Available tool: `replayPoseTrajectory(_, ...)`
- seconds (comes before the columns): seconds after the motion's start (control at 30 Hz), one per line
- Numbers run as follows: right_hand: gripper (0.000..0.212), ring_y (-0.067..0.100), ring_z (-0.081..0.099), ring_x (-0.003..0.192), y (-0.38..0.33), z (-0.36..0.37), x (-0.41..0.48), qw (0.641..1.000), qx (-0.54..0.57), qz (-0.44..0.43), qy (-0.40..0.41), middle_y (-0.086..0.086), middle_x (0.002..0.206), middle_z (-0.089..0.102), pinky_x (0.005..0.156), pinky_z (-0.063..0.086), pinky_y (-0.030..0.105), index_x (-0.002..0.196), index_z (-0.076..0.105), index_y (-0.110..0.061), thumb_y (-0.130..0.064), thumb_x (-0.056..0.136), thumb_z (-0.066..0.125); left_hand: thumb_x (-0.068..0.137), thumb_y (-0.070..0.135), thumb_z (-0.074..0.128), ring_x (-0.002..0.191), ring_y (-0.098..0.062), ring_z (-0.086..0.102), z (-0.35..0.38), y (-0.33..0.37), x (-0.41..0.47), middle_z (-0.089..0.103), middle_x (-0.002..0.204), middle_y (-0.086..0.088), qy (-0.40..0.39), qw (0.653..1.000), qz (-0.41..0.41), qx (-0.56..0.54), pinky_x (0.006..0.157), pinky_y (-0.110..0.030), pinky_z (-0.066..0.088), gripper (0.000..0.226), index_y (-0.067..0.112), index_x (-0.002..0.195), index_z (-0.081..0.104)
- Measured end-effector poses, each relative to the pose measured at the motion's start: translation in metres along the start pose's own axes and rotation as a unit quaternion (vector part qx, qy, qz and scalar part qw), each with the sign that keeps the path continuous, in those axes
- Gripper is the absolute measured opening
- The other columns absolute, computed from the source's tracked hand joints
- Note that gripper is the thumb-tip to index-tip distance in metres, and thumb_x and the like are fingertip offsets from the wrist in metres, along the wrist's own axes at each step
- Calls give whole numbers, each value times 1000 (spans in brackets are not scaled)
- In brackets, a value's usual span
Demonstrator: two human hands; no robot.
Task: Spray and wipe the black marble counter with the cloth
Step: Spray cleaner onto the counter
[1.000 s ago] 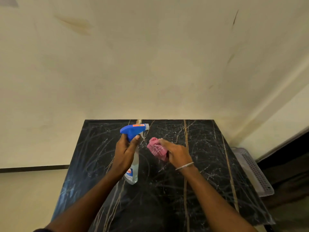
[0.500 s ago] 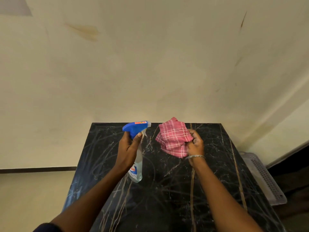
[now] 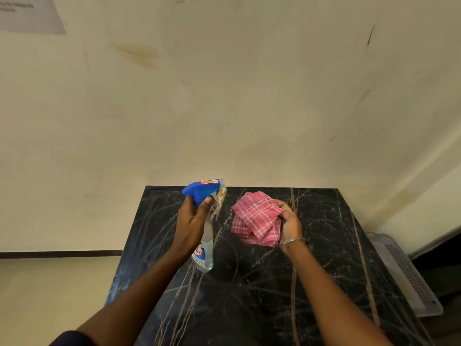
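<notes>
The black marble counter [image 3: 324,283] with pale veins fills the lower middle of the view. My left hand [image 3: 192,226] grips a clear spray bottle [image 3: 205,248] with a blue trigger head, held above the counter, nozzle pointing right toward the cloth. My right hand [image 3: 289,223] holds a pink checked cloth [image 3: 257,218], bunched and lifted off the counter, just right of the nozzle. A thin bangle sits on my right wrist.
A cream wall [image 3: 224,108] rises right behind the counter's far edge. A grey perforated tray [image 3: 409,273] lies beside the counter's right edge. A sheet of paper [image 3: 30,16] hangs on the wall at top left. The floor lies left of the counter.
My right hand has lifted the cloth off the counter and turned it so it opens out toward the nozzle. My left hand keeps the bottle in about the same place.
</notes>
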State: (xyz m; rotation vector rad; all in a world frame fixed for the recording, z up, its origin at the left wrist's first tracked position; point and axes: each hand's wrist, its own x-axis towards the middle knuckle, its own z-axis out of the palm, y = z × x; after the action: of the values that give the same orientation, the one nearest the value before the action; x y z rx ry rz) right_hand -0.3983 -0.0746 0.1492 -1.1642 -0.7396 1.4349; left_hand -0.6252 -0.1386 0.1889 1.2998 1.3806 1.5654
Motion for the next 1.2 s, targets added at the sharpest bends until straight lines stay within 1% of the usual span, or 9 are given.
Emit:
replayPoseTrajectory(0.13,48,36,61,113,5,-1,-5,976,174,128,-20,19,120,66,96,50,50,125,57,-10,-45,98,40,96,31,51,70,-7,59,-2,1,2,58,81,-1,-14,1000,1,7,68,-21,51,15,18,103,54)
replayPoseTrajectory(0.23,42,32,65,100,2,9,-10,987,122,103,-24,15,119,61,71,61,42,131,48,-13,-16,92,61,93,37,51,75,-26,61,-1,0,1,60,85,-13,-43,998,-5,37,70,-27,52,17,24,103,53)
replayPoseTrajectory(0.33,66,34,63,103,7,10,-8,990,110,92,-5,16,126,58,73,61,44,136,44,-8,10,77,66,92,37,59,76,-33,61,-3,-3,-5,62,85,-17,-64,996,-8,55,69,-33,53,18,23,102,54)
replayPoseTrajectory(0.4,65,37,61,108,12,10,-9,985,126,121,7,22,128,58,85,56,50,137,47,3,14,75,63,84,45,67,70,-22,63,-5,-6,-9,63,81,-11,-62,996,-8,66,66,-28,53,34,16,100,57)
replayPoseTrajectory(0.5,48,35,62,106,19,8,-10,975,155,158,27,23,123,62,89,52,50,133,52,3,11,85,54,73,31,81,59,-2,58,-5,-6,-12,60,68,3,-47,994,-26,93,59,-13,48,29,15,85,61)
replayPoseTrajectory(0.67,19,33,62,100,27,3,-21,964,201,171,17,19,110,65,91,50,48,110,59,-5,-2,94,50,68,24,86,48,-1,55,-7,-13,-18,57,57,4,-53,988,-81,119,51,-12,45,27,16,70,60)
replayPoseTrajectory(0.9,58,37,65,104,54,1,-31,970,165,175,23,24,126,62,89,55,52,131,56,-3,-4,75,70,73,17,82,58,-9,62,-21,-31,-22,66,70,-7,-35,978,-166,123,59,-24,50,24,6,85,65)
replayPoseTrajectory(1.07,62,33,61,106,69,-4,-29,978,129,161,36,22,126,59,87,55,48,137,48,1,23,80,50,73,18,81,56,-15,62,-18,-33,-32,65,65,-5,-12,971,-164,174,61,-33,56,19,12,77,63)
replayPoseTrajectory(1.2,58,39,58,114,74,-6,-32,978,105,175,38,27,134,55,94,50,53,136,48,4,23,82,48,74,19,78,61,-28,66,-17,-35,-34,66,65,-9,-25,969,-148,196,64,-45,58,16,13,75,63)
